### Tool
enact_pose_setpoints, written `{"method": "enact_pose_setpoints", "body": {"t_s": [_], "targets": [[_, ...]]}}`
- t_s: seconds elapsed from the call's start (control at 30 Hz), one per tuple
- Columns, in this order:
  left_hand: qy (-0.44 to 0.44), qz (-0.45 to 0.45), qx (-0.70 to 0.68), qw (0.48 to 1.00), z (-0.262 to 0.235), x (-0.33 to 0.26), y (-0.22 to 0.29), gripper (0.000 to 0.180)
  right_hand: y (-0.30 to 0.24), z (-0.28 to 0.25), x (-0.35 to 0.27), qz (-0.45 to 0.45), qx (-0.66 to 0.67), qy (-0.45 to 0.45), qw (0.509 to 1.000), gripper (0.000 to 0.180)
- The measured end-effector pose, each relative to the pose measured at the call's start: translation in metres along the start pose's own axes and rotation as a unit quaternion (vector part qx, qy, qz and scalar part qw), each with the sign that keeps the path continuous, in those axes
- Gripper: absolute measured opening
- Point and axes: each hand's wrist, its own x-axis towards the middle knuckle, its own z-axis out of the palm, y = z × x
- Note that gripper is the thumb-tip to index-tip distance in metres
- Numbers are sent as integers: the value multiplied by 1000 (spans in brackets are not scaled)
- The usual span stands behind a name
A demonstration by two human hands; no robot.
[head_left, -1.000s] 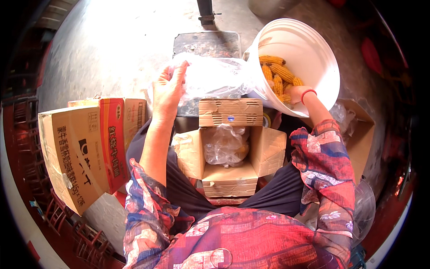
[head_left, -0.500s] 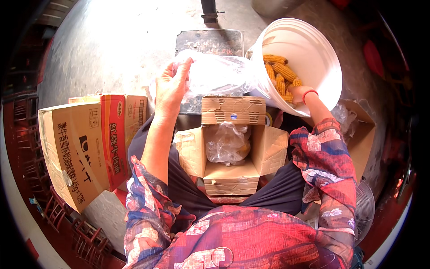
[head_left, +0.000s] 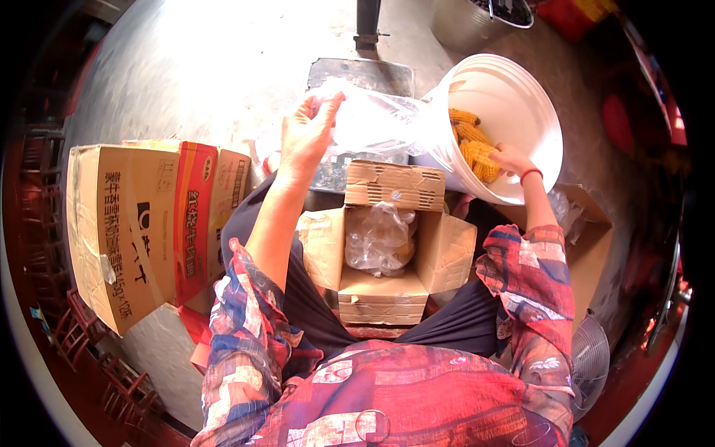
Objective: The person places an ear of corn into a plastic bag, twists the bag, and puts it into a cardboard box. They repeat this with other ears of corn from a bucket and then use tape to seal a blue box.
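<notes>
My left hand [head_left: 309,138] pinches the edge of a clear plastic bag [head_left: 383,125], which stretches right toward the rim of a white bucket [head_left: 532,100]. The bucket tips toward me, with several yellow corn cobs [head_left: 468,134] lying along its lower left wall. Inside it, my right hand [head_left: 514,159] has its fingers closed on a corn cob [head_left: 484,162] at the near end of the pile. Between my knees an open cardboard box [head_left: 383,305] holds a filled clear plastic bag [head_left: 380,238].
Beyond the box lies a dark scale platform [head_left: 361,71] with a post [head_left: 367,26]. Large cardboard cartons [head_left: 123,231] stand at left. An open carton [head_left: 588,242] with clear plastic is beside my right arm, near a fan [head_left: 590,365]. A metal bucket [head_left: 469,26] stands at the far right.
The view has shifted, bringing more of the metal bucket in. My right hand has shifted on the cobs, and its fingers now show more plainly. My left hand still holds the bag.
</notes>
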Motion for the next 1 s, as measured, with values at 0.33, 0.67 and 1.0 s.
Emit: {"method": "enact_pose_setpoints", "body": {"t_s": [0.33,0.67,1.0], "targets": [[-2,61,22,998,8,-4,-10,19,-86,-8,-164,-308,503,44,807,47],[-89,182,56,978,17,-70,-3,19,-156,119,-207,-238,601,-67,760,32],[-252,-33,-117,960,21,-128,24,26,-157,125,-218,-305,505,63,805,27]]}}
